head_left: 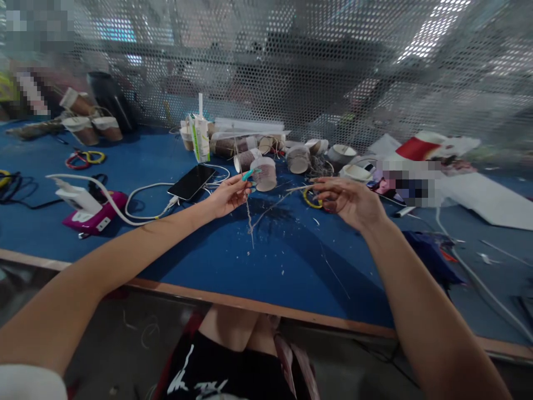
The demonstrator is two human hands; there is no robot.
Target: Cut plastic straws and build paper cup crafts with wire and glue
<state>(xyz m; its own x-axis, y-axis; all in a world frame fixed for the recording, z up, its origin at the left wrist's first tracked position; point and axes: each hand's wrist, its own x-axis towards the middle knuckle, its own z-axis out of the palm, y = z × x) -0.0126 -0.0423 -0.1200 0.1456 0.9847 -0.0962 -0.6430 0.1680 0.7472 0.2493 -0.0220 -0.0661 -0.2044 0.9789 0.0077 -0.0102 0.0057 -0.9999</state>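
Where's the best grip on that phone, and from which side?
Probably pinch the phone by its long edges toward the far end, coming from above, on the side of the left hand. It lies flat, screen up, so the edges offer the hold, and a white cable meets its near end.

Blue tabletop [200, 255], dark-screened phone [192, 182], magenta power strip [95, 216], upright drink carton [202, 141]

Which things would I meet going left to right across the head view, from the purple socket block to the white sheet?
Purple socket block → black phone → left hand → strand between the hands → right hand → white sheet.
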